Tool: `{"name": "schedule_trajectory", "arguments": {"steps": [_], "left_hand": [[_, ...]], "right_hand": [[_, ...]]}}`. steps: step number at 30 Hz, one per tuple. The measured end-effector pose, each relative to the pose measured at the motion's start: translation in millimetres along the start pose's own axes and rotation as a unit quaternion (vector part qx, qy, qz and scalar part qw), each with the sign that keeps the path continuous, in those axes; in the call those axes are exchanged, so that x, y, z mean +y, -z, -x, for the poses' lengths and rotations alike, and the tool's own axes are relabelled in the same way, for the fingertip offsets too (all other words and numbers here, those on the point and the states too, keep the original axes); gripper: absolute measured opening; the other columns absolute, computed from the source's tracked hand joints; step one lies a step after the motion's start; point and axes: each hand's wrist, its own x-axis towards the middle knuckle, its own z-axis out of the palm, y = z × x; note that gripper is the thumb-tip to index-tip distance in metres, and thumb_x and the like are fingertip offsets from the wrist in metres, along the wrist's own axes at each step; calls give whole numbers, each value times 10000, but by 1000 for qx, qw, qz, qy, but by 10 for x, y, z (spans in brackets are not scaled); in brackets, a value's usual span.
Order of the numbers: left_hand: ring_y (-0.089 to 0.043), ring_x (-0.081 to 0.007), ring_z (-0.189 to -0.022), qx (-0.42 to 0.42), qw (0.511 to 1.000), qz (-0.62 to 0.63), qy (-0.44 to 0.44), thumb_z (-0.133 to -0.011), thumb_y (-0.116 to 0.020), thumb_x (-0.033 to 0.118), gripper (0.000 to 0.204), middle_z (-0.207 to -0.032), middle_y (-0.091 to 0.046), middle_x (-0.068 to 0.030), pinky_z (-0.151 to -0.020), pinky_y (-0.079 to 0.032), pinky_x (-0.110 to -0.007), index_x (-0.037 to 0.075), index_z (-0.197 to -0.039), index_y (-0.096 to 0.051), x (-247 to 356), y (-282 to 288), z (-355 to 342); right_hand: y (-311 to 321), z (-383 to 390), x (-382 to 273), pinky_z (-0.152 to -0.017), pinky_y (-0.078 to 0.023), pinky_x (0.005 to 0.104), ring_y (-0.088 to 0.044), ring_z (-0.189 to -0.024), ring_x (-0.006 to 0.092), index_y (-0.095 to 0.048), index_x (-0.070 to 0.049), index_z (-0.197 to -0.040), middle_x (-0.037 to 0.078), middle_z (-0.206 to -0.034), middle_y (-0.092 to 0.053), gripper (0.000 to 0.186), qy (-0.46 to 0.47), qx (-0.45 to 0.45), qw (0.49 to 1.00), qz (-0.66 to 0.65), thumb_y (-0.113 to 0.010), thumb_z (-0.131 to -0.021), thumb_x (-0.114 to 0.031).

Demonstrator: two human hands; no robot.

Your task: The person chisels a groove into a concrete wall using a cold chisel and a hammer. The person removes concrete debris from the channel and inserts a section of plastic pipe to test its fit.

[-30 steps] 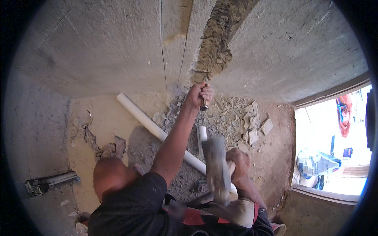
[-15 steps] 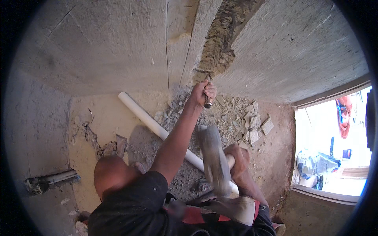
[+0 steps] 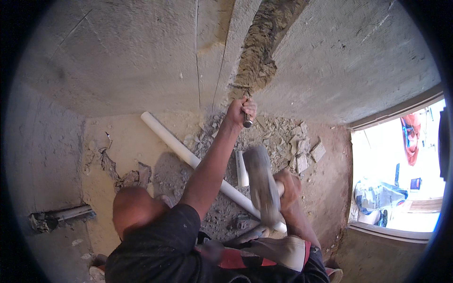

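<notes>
My left hand point(image 3: 239, 112) is wrapped round a metal chisel point(image 3: 247, 121), its blunt struck end sticking out below my fist. The chisel's other end points at the bottom of a rough channel point(image 3: 255, 61) broken into the wall; where exactly the tip touches is hidden by my fingers. Lower right, my right hand point(image 3: 289, 186) grips the short wooden handle of a club hammer point(image 3: 262, 186). The heavy grey hammer head is blurred by motion and hangs below the chisel, apart from it.
A long white pipe point(image 3: 172, 139) lies slanted across the floor, with a short white piece point(image 3: 242, 170) near the hammer. Rubble point(image 3: 278, 137) and flat broken slabs point(image 3: 302, 151) lie below the channel. An opening point(image 3: 398, 188) with bags outside is at right; conduits point(image 3: 71, 213) protrude at left.
The hammer and my right hand have shifted a little to the right, uncovering more of the short white piece. My left hand keeps the chisel at the channel's bottom.
</notes>
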Motion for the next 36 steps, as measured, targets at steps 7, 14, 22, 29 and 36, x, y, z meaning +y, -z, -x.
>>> {"name": "schedule_trajectory", "arguments": {"steps": [7, 14, 22, 29, 36], "left_hand": [[-424, -106, -464, -57, 997, -15, 56, -950, -402, 272, 251, -600, -385, 16, -454, -446, -266, 51, -836, -435, -2, 87, -58], [-386, -94, -431, -9, 1000, 4, -3, -963, -369, 331, 327, -568, -379, 23, -410, -397, -239, 61, -793, -436, -79, 24, -81], [-409, -110, -479, -46, 998, -48, -8, -952, -395, 273, 272, -618, -398, 13, -454, -416, -268, 43, -823, -460, -87, 151, -239], [-393, -100, -448, -41, 999, -10, -25, -966, -352, 313, 319, -588, -384, 18, -435, -419, -265, 56, -804, -449, -154, 77, -109], [-410, -111, -459, -58, 998, 4, -20, -968, -347, 315, 310, -605, -388, 20, -457, -436, -270, 57, -828, -444, -255, 64, -260]], "right_hand": [[-409, 177, 613, -525, -469, 397, -575, -540, 335, -542, -45, -849, 137, -620, -559, 287, -198, -77, 963, 166, -670, -751, -282], [10, -25, -48, -556, -467, 392, -583, -573, 312, -570, -69, -822, 110, -671, -587, 148, -57, 27, 997, 50, -619, -717, -160], [-370, 255, 581, -598, -469, 420, -598, -658, 360, -557, -44, -884, 157, -694, -594, 267, -181, -46, 965, 186, -664, -743, -244], [56, 38, 21, -553, -483, 385, -601, -594, 350, -551, -51, -824, 157, -683, -596, 194, -68, 25, 994, 80, -629, -727, -199], [-212, 388, 625, -534, -461, 419, -585, -633, 417, -530, -29, -917, 202, -700, -598, 272, -110, 12, 984, 139, -645, -775, -230]]}}
